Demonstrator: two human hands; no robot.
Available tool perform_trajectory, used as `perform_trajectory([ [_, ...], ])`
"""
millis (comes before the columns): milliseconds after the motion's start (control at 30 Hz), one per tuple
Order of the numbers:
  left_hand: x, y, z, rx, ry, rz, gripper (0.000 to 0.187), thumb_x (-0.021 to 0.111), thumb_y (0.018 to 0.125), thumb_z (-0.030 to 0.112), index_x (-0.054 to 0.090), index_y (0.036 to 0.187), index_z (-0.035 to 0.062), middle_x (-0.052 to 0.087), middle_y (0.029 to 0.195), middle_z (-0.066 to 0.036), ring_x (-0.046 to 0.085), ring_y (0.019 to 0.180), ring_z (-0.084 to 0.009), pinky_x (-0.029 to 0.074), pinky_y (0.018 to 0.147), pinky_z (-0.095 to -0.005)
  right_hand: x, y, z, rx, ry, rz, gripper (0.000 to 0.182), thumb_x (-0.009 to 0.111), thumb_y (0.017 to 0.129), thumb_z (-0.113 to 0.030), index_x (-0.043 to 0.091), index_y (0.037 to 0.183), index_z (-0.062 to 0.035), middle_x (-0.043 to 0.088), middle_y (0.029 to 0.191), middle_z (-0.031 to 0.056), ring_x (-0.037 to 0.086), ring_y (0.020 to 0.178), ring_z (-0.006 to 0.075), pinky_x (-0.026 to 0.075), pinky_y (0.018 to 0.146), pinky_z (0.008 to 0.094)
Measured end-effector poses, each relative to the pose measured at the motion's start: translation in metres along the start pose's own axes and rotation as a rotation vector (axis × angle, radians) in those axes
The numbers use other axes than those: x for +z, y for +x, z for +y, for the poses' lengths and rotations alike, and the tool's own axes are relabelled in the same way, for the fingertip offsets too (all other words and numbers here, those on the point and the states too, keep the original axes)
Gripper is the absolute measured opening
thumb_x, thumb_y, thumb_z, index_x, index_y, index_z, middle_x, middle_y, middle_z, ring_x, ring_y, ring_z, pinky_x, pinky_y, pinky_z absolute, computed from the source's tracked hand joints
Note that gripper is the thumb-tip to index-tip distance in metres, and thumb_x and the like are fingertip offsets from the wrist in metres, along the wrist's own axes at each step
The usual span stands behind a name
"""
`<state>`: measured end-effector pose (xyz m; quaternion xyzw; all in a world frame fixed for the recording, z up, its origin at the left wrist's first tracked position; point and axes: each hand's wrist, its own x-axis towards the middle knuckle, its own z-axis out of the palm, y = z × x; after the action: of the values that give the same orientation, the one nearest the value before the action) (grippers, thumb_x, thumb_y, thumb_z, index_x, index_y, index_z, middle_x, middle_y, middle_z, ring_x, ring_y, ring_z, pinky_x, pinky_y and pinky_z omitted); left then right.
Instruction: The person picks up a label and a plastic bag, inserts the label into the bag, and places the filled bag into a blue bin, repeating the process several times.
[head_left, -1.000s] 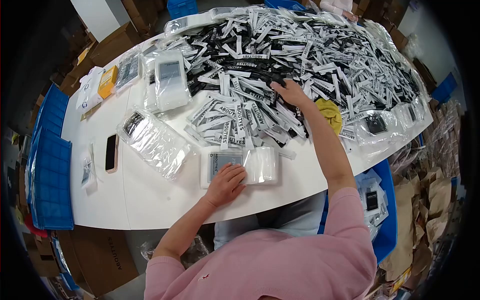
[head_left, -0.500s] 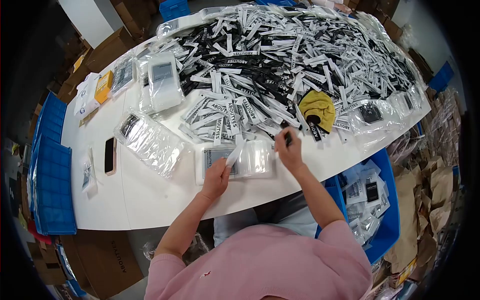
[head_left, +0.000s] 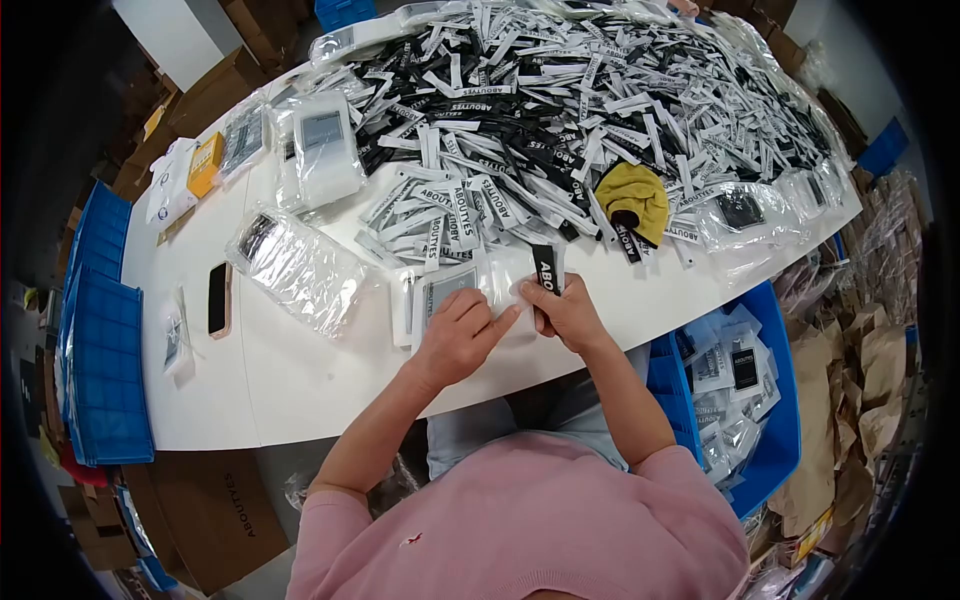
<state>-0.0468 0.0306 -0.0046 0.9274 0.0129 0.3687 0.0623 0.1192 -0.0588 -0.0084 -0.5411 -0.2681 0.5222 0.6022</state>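
In front of me lies a stack of clear plastic bags point(head_left: 402, 310) with grey printed panels. The top plastic bag point(head_left: 440, 286) sits slightly askew on the stack. My left hand point(head_left: 455, 338) is over this bag, fingers curled on it and index finger stretched toward the right; the fingertips are partly hidden. Close by on the right, my right hand point(head_left: 568, 312) pinches a black label strip point(head_left: 544, 268) with white lettering, held upright above the bag's right end. Beyond both hands spreads a large pile of white and black label strips point(head_left: 460, 215).
A yellow cap-like cloth item point(head_left: 634, 200) rests against the pile. More bagged stacks point(head_left: 300, 270), a phone point(head_left: 219, 300) and a small yellow box point(head_left: 204, 165) lie to the left. A blue bin point(head_left: 775, 460) with filled bags stands below the table's right edge.
My right hand has come left and down to the bags, bringing the black label strip. My left hand has shifted right over the top bag; the white strip it held is no longer visible there.
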Motion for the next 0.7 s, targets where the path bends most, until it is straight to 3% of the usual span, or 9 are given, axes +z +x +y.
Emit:
perform_trajectory([
  [100,-0.003,0.01,0.011,-0.068,-0.077,-0.037,0.042,0.065,0.07,0.0,0.058,0.111,0.0001,0.053,0.076,-0.008,0.056,0.073,-0.0244,0.047,0.064,-0.0334,-0.008,-0.002,-0.002,0.015,-0.098,-0.034,0.022,0.062,0.084,-0.021,0.06,0.078,-0.0001,0.051,0.053,0.0016,0.047,0.046,0.0066,0.036,0.044,0.0239],
  [167,0.001,0.01,0.026,-0.743,-0.737,0.017,0.03,0.063,0.08,0.008,0.058,0.108,-0.0018,0.058,0.085,-0.006,0.058,0.075,-0.0163,0.049,0.065,-0.0299,0.0,-0.009,-0.001,-0.313,-0.499,-0.072,0.017,0.062,0.084,-0.017,0.06,0.082,-0.0001,0.053,0.056,0.001,0.047,0.047,0.0078,0.037,0.044,0.0232],
  [200,0.002,0.005,0.02,-0.973,-1.006,-0.089,0.026,0.058,0.085,0.009,0.057,0.107,-0.0032,0.062,0.09,-0.006,0.059,0.08,-0.0113,0.05,0.072,-0.0257,0.006,-0.013,-0.007,-0.552,-0.758,-0.146,0.016,0.062,0.083,-0.015,0.06,0.084,0.0009,0.056,0.062,0.0021,0.049,0.056,0.0088,0.041,0.053,0.0242],
  [333,-0.005,0.012,0.019,-1.184,-1.37,0.112,0.017,0.053,0.084,0.002,0.06,0.098,-0.0037,0.063,0.08,-0.003,0.056,0.068,-0.0064,0.047,0.062,-0.0229,0.016,-0.015,-0.004,-0.499,-0.477,-0.12,0.015,0.063,0.08,-0.015,0.061,0.085,-0.001,0.059,0.068,0.0117,0.054,0.057,0.0195,0.044,0.057,0.0293],
  [433,0.004,0.007,0.016,-0.978,-0.984,0.039,0.018,0.055,0.079,-0.004,0.061,0.096,-0.004,0.062,0.08,-0.002,0.055,0.069,-0.0057,0.046,0.062,-0.0217,0.018,-0.007,-0.003,-0.419,-0.624,-0.08,0.015,0.064,0.078,-0.014,0.06,0.081,-0.0003,0.06,0.068,0.012,0.056,0.058,0.0231,0.045,0.056,0.0304],
  [467,0.004,0.006,0.012,-0.977,-0.982,0.04,0.018,0.055,0.079,-0.004,0.061,0.096,-0.004,0.062,0.08,-0.002,0.055,0.069,-0.0057,0.046,0.062,-0.0217,0.02,-0.005,-0.001,-0.547,-0.766,-0.074,0.017,0.064,0.073,-0.011,0.06,0.085,-0.0005,0.061,0.072,0.0122,0.059,0.062,0.0278,0.046,0.056,0.033],
  [533,-0.001,0.013,0.004,-0.872,-0.51,-0.221,0.018,0.062,0.074,-0.003,0.063,0.092,-0.0028,0.063,0.075,-0.002,0.054,0.067,-0.0041,0.044,0.059,-0.0213,0.023,-0.01,-0.005,-0.683,-0.866,-0.03,0.02,0.064,0.07,-0.009,0.059,0.087,-0.001,0.061,0.074,0.0126,0.059,0.065,0.0294,0.047,0.056,0.0345],
  [567,-0.004,0.017,0.007,-0.902,-0.567,-0.14,0.021,0.066,0.068,-0.002,0.065,0.088,-0.0008,0.061,0.069,-0.002,0.053,0.063,-0.0056,0.043,0.056,-0.0222,0.024,-0.013,-0.007,-0.817,-0.962,0.018,0.024,0.064,0.066,-0.007,0.058,0.089,-0.0015,0.061,0.077,0.013,0.06,0.068,0.031,0.047,0.056,0.036],
  [700,-0.001,0.02,-0.006,-0.708,-0.606,-0.027,0.021,0.067,0.065,-0.002,0.066,0.086,0.001,0.061,0.069,-0.003,0.054,0.062,-0.0091,0.043,0.055,-0.0241,0.027,-0.014,-0.014,-0.863,-0.981,0.021,0.027,0.064,0.062,-0.005,0.056,0.088,-0.0028,0.059,0.075,0.0127,0.059,0.067,0.0313,0.047,0.057,0.039],
])
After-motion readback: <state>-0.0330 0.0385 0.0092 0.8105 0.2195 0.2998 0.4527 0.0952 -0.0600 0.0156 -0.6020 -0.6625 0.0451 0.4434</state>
